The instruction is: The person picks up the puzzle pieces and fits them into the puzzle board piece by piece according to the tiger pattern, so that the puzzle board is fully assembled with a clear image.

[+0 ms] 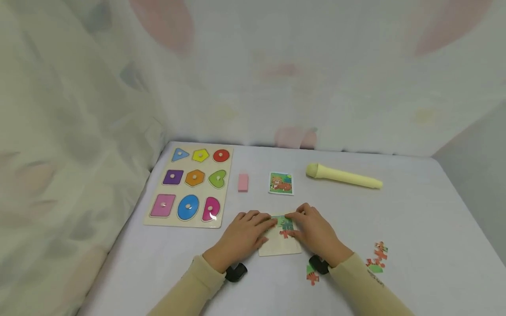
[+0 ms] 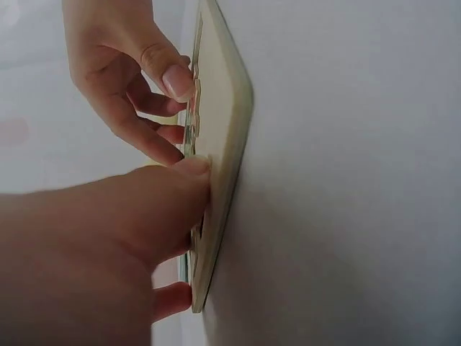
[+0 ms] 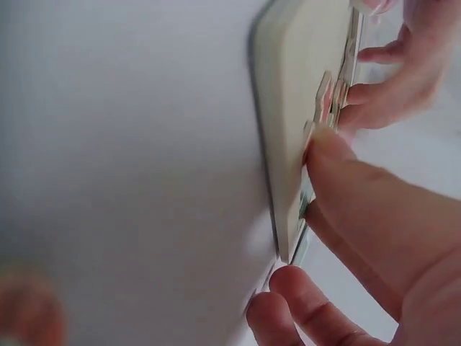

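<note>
Puzzle tray (image 1: 276, 248) pressed under both hands' (image 1: 241, 237) flat fingers; loose pieces (image 1: 377, 256) lie right.

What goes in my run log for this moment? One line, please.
left hand: rests on puzzle tray | right hand: presses piece | loose pieces: right

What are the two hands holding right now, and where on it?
Both hands are on the small puzzle tray, which lies flat on the table. The left hand presses its left part, the right hand its right part and the pieces in it; nothing is lifted.
</note>
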`<state>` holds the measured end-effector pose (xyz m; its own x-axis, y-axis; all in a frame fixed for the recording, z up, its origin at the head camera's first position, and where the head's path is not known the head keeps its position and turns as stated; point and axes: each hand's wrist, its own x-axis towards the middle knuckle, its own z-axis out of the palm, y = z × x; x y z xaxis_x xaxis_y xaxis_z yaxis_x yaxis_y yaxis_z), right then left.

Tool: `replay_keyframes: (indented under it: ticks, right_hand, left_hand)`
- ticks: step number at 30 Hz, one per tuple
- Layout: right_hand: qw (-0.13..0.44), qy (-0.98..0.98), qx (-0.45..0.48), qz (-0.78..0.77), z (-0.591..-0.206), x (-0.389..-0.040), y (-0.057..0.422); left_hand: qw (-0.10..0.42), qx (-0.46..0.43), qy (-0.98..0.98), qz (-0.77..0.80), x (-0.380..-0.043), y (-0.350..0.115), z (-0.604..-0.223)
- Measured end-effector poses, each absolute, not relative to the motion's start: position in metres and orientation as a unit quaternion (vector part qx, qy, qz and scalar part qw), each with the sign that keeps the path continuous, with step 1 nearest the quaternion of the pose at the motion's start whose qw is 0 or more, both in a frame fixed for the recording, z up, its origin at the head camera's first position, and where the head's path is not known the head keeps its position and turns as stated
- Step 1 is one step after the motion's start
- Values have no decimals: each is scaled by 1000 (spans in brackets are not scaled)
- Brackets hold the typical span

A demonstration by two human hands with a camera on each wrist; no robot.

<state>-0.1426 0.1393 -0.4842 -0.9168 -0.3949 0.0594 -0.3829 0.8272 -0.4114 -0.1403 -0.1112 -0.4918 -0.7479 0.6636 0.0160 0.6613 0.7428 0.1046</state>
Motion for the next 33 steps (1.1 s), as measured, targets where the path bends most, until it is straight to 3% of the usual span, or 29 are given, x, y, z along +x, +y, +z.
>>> replay_keyframes:
  ticks: [10,14,22,25,29,33]
  right_hand:
    - [-32,956,-281,-74,-479,-138,134]
    - [-17,957,-287,-29,-475,-128,130]
    - [-12,962,-243,-120,-461,-122,154]
    - [20,964,-220,-151,-454,-104,173]
    - [75,958,-222,-166,-467,-74,186]
    - [65,950,-232,-198,-481,-60,188]
  left_hand:
    - [7,372,927,42,-143,-115,-496]
    - [12,368,928,49,-142,-114,-496]
    - [54,327,939,91,-132,-122,-500]
    - [68,310,942,110,-127,-129,-502]
    - [62,298,943,137,-127,-128,-502]
    - [52,296,940,161,-129,-124,-506]
